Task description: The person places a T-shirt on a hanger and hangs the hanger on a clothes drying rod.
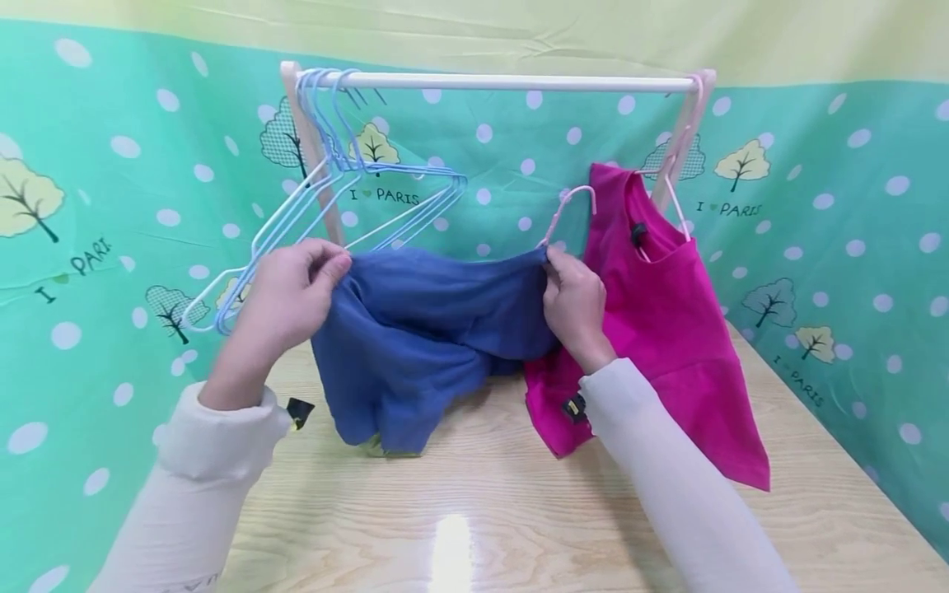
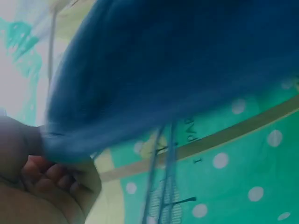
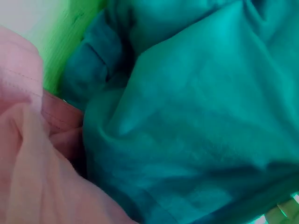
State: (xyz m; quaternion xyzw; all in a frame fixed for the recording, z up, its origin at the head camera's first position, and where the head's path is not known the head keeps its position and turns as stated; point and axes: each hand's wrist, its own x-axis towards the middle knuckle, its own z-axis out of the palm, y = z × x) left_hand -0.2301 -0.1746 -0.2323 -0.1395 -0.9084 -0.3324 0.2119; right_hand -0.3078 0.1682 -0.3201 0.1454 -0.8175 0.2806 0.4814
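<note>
A pair of blue shorts [image 1: 423,321] is stretched between both hands above the table. My left hand [image 1: 296,284] pinches the left end of its top edge between thumb and fingers. At the other end, my right hand [image 1: 574,298] grips the top corner. A pink hanger [image 1: 558,216] shows its hook just above the right fingers; its lower part is hidden behind the cloth. The left wrist view shows the left hand [image 2: 51,182] at the corner of the blurred shorts [image 2: 154,70]. Folded cloth of the shorts [image 3: 196,116] fills the right wrist view.
A white rack [image 1: 511,81] stands at the back. Several blue and white hangers [image 1: 348,165] hang at its left end. A magenta sleeveless top [image 1: 667,329] hangs at the right, close by my right forearm. Below is a wooden table [image 1: 474,494], with a patterned cloth [image 1: 96,346] around it.
</note>
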